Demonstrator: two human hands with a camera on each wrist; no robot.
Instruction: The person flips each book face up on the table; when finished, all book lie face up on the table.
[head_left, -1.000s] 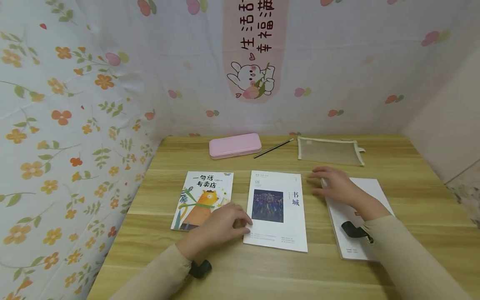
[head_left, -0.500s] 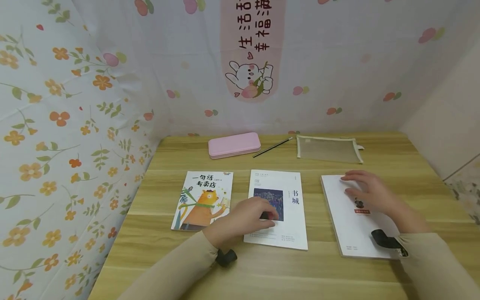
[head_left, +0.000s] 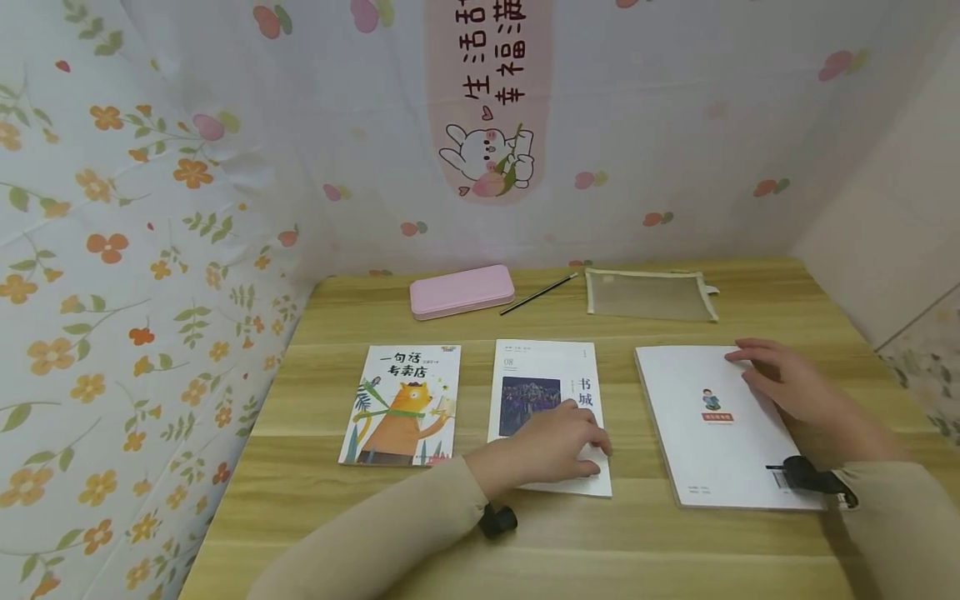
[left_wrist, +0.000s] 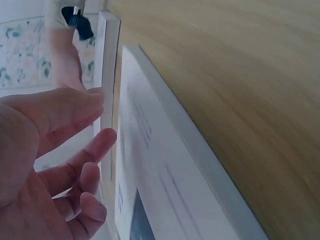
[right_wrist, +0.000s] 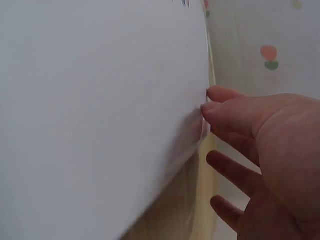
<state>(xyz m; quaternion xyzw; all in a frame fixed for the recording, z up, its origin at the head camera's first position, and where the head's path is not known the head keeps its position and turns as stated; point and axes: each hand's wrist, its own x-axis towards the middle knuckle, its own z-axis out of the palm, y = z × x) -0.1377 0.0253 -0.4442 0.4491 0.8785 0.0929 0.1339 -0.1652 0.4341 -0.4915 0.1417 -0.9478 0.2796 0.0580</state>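
Three books lie in a row on the table. Over the lower right of the middle white book (head_left: 525, 357), my left hand (head_left: 558, 442) spreads its fingers toward the book's right edge and holds nothing. In the left wrist view this book (left_wrist: 160, 150) shows its thin side, with the thumb and fingers (left_wrist: 106, 139) apart. My right hand (head_left: 795, 387) is at the upper right edge of the thicker white book (head_left: 693, 450), which has a small seated figure printed on it. The right wrist view shows the thumb tip right at that book's edge (right_wrist: 192, 135), fingers spread beyond it.
A book with an orange cat (head_left: 405, 425) lies at the left. Along the back are a pink pencil case (head_left: 462, 292), a thin dark pencil (head_left: 538, 294) and a mesh zip pouch (head_left: 651, 296). Patterned cloth (head_left: 360, 125) hangs behind the wooden table (head_left: 525, 558).
My left hand has moved right, from the middle book's left edge across its cover. My right hand has moved right, from the thicker book's upper left corner to its right edge.
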